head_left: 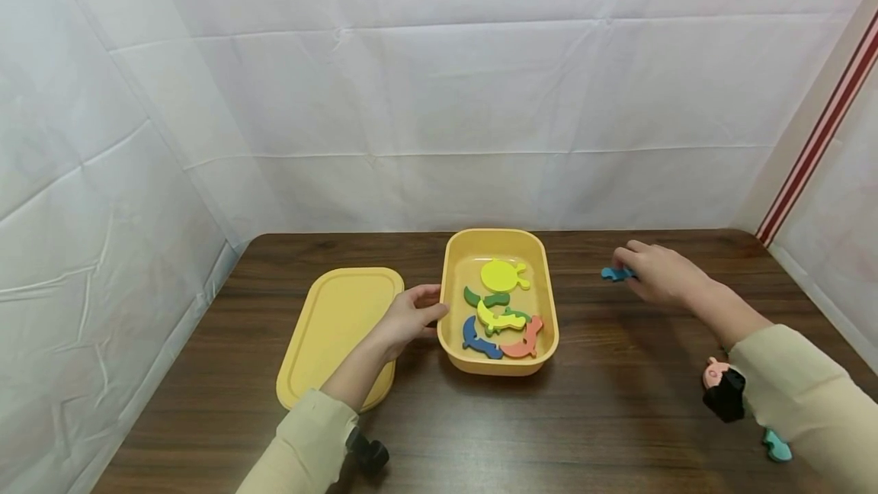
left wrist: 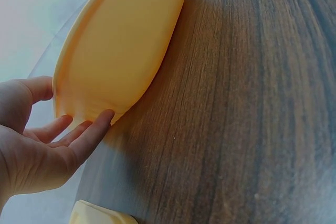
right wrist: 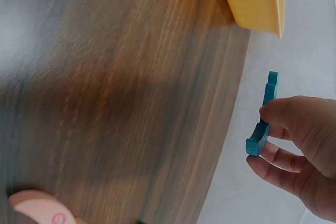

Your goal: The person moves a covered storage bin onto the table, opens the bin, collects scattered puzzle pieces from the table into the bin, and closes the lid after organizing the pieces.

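Observation:
A yellow plastic container (head_left: 498, 367) stands on the table with several flat animal-shaped pieces inside: a yellow turtle-like piece (head_left: 501, 276), green ones, a yellow one (head_left: 499, 320), a dark blue one (head_left: 480, 341) and a coral one (head_left: 527, 340). My left hand (head_left: 409, 316) holds the container's left side, thumb at the rim and fingers against the outer wall (left wrist: 118, 40). To the right of the container, my right hand (head_left: 657, 273) pinches a teal-blue piece (right wrist: 265, 111) between thumb and fingers, above the table.
A yellow lid (head_left: 336, 319) lies on the table left of the container, partly under my left forearm. Near my right sleeve are a pink piece (head_left: 714, 372) and a turquoise piece (head_left: 777, 446), both partly covered. White sheeting (head_left: 439, 90) hangs behind the table.

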The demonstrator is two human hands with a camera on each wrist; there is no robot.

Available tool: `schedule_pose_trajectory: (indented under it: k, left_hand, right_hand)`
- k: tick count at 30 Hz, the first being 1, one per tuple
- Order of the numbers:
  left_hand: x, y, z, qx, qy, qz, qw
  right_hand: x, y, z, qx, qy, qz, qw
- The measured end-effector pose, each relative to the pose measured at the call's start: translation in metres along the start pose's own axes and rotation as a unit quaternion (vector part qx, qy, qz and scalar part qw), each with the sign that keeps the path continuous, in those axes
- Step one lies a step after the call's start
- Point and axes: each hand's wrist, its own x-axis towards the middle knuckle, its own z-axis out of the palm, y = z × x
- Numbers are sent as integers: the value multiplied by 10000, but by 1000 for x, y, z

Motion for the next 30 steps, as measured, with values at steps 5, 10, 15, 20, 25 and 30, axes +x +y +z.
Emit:
schedule_pose_trajectory:
  k: [5,10,15,20,25,30]
  left_hand:
    - [-1,1,0,-29,11,-8,10000]
    - [-1,1,0,-22,-3,-18,10000]
    - [-1,1,0,-11,-12,-28,10000]
    - [0,1,1,5,-4,-35,10000]
    - [0,1,0,-26,-22,-70,10000]
    - [-5,8,0,-30,-123,-91,9999]
  right_hand:
    - [11,-6,-3,41,109,-101,9999]
    - [21,-13,-8,2,41,-55,10000]
    - [30,-18,-12,0,-70,-36,10000]
    - [37,-23,-14,63,-14,-94,9999]
    - [44,-30,-15,65,140,-258,9995]
    - [52,-39,-15,26,114,-250,9996]
